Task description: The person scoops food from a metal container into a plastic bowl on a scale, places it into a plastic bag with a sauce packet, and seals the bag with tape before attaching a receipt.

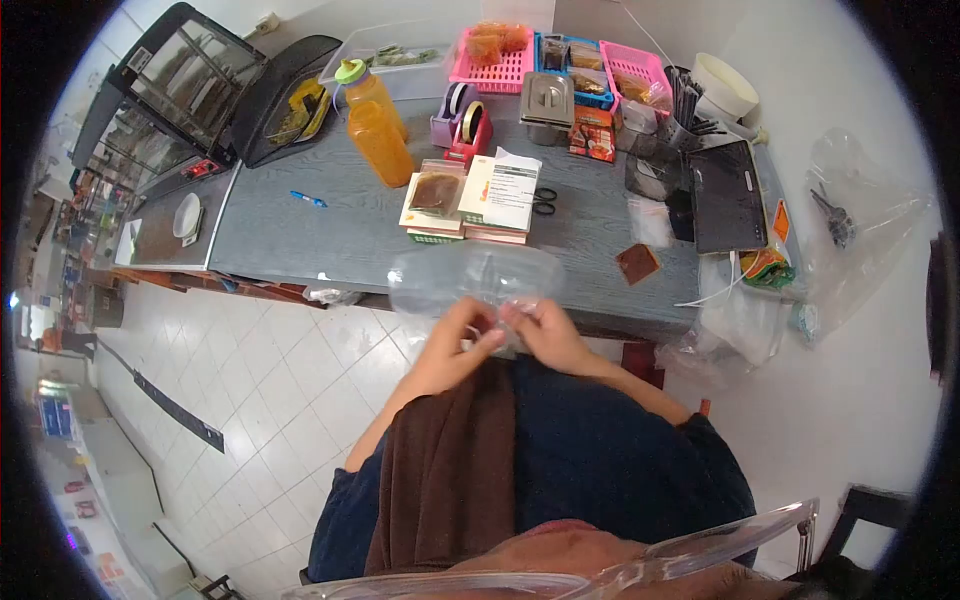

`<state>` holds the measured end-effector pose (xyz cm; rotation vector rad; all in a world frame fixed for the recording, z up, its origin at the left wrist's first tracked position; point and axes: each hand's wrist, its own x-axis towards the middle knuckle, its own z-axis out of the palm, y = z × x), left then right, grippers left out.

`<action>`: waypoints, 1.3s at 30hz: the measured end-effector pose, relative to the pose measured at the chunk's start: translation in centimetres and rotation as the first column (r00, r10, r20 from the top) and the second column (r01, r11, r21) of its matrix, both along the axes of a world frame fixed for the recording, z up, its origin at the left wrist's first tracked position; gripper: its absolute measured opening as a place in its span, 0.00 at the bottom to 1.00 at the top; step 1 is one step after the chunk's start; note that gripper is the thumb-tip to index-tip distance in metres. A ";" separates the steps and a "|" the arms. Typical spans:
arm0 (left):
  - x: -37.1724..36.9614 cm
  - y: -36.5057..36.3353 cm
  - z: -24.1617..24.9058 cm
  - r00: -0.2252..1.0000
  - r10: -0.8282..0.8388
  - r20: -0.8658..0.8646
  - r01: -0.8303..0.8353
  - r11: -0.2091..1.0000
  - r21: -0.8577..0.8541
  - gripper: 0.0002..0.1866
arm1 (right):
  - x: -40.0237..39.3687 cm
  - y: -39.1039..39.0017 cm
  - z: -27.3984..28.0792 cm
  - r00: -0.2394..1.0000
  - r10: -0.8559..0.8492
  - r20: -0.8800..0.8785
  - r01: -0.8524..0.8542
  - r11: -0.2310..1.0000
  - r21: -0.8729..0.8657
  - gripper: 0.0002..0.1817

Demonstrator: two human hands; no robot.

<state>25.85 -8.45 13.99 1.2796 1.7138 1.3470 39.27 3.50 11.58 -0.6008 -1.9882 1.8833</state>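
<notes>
Both hands are close together in front of my body, at the table's front edge. My left hand (462,335) has its thumb and fingers closed on the near part of thin clear plastic packaging (430,275). Close beside it, my right hand (545,335) pinches the same packaging with bent fingers. The see-through packaging has rounded outer edges and spreads over the table edge, beyond the fingers. Just behind it lie stacked small boxes (498,190), with a packet of brown contents (436,192) on top and black-handled scissors (544,201) at their right.
On the grey table (290,235) stand an orange bottle (380,145), tape dispensers (468,135), a lidded metal container (547,105) and a pink basket (493,70). A blue pen (308,199) lies left, a brown square packet (637,263) right. A tablet (727,198) leans at the right end.
</notes>
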 end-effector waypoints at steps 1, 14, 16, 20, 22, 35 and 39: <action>0.6 0.6 -1.2 0.997 -0.032 0.064 0.032 0.999 0.009 0.08 | 0.0 -0.1 -0.5 1.000 0.013 0.020 -0.012 0.999 -0.050 0.22; -0.6 -1.2 0.1 0.041 -0.102 0.994 -0.022 0.994 0.103 0.10 | 2.7 0.6 -1.0 0.950 -0.064 -0.307 -0.194 0.647 -0.737 0.09; 0.0 -1.3 3.0 0.178 0.107 0.978 -0.101 0.991 -0.090 0.10 | 3.1 1.0 1.4 0.950 -0.102 -0.294 -0.207 0.501 -0.841 0.12; -2.5 -4.0 3.8 0.596 0.140 0.791 -0.076 0.990 -0.119 0.11 | 5.2 4.1 8.7 0.951 0.306 0.040 -0.234 0.799 -0.554 0.20; -2.2 -6.2 6.8 0.800 0.149 0.582 -0.028 0.977 -0.211 0.14 | 6.5 4.2 12.5 0.895 0.427 0.130 -0.375 0.877 -0.302 0.22; -4.1 -13.0 13.6 0.876 0.295 0.382 -0.364 0.924 0.119 0.28 | 15.8 7.9 20.8 0.969 0.158 0.190 -0.219 0.905 0.364 0.27; -6.2 -8.0 9.0 0.983 0.059 0.176 -0.068 0.997 0.042 0.28 | 11.0 10.8 11.1 0.998 0.004 0.065 -0.004 1.000 0.002 0.22</action>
